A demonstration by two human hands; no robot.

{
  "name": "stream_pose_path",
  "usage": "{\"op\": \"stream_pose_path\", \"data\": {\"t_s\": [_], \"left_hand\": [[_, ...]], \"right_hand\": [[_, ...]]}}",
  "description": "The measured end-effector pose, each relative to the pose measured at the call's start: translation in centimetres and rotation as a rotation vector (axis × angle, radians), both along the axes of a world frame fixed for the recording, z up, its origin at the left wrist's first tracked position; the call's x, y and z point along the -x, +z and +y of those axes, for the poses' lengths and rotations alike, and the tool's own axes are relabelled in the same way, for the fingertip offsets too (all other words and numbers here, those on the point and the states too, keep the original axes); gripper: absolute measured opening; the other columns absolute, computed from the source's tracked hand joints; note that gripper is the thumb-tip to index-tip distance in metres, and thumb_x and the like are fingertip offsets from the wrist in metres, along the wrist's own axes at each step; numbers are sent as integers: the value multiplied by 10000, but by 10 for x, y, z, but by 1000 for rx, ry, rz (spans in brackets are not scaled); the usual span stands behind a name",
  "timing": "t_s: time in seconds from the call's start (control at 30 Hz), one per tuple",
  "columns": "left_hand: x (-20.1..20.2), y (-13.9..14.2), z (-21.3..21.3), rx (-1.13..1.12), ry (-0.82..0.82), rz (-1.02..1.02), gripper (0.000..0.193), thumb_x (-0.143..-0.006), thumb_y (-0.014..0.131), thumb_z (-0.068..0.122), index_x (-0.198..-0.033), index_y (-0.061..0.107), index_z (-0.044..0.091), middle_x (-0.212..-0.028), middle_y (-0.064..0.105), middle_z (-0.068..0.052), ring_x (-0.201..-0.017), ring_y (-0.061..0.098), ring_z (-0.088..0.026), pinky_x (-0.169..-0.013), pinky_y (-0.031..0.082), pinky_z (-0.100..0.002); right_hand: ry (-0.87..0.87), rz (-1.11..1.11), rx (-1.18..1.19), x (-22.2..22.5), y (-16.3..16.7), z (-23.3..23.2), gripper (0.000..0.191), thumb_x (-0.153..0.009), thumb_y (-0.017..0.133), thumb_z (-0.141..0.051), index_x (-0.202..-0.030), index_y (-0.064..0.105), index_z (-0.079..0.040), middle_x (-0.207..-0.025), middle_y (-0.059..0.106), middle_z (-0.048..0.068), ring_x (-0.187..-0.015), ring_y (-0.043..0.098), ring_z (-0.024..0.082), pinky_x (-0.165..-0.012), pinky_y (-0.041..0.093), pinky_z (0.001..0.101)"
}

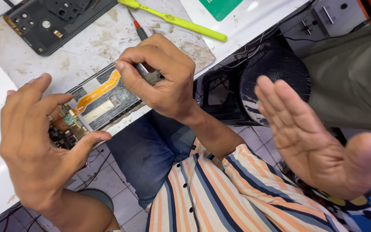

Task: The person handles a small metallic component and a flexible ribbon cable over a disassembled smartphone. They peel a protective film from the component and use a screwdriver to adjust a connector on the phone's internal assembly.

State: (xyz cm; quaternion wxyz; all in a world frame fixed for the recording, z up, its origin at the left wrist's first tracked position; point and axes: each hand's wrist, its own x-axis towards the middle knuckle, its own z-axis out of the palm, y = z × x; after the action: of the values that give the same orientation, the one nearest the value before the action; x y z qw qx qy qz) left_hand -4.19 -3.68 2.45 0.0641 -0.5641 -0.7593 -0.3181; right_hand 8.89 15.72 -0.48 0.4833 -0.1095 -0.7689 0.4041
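The opened phone (pixel 108 105) lies at the bench (pixel 86 47) edge. It is light, stiff and fragile, and its orange flex cable (pixel 97 91) tears easily, so it should be gripped by the frame edges. The left hand (pixel 39 146) is spread and cupped beside it. The right hand (pixel 314 146) is spread flat and well apart. A co-worker's hand (pixel 164 77) pinches a small tool on the phone.

The desk (pixel 86 47) is looking like white, hard stuff, and it is showing rough, dirty, scratched patches. The open phone (pixel 101 101) is showing dark, smooth plastic, a shiny orange ribbon strip (pixel 97 91) and small bits of dull metal. The phone back cover (pixel 44 21) is looking like matt black plastic. The yellow-green tool (pixel 177 20) is shining like smooth plastic. The striped shirt (pixel 220 193) and the blue trousers (pixel 151 150) are looking like soft cloth. The black stool (pixel 275 68) is looking like scratched, glossy plastic.
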Motion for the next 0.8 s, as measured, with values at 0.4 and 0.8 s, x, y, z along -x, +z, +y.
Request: {"op": "stream_pose_path", "data": {"t_s": [0.4, 0.8], "left_hand": [[10, -19, -3, -160, -14, -3, 677, -775, 971, 454, -1203, 669, 26, -1443, 620, -209, -1270, 613, -402, -1137, 488, -498], [3, -5, 6, -187, 29, 67, 675, -753, 918, 472, -1186, 660, 23, -1391, 620, -214, -1274, 590, -423, -1123, 447, -554]], "right_hand": [[-58, 75, -57, 0, -9, 7, 36, -988, 738, 25, -984, 714, -2, -907, 648, 56, -769, 575, 140, -681, 436, 260], [-71, 58, -93, 0, -13, 11, 48, -978, 747, 20, -957, 706, 9, -924, 651, 75, -793, 579, 154, -718, 450, 268]]}}
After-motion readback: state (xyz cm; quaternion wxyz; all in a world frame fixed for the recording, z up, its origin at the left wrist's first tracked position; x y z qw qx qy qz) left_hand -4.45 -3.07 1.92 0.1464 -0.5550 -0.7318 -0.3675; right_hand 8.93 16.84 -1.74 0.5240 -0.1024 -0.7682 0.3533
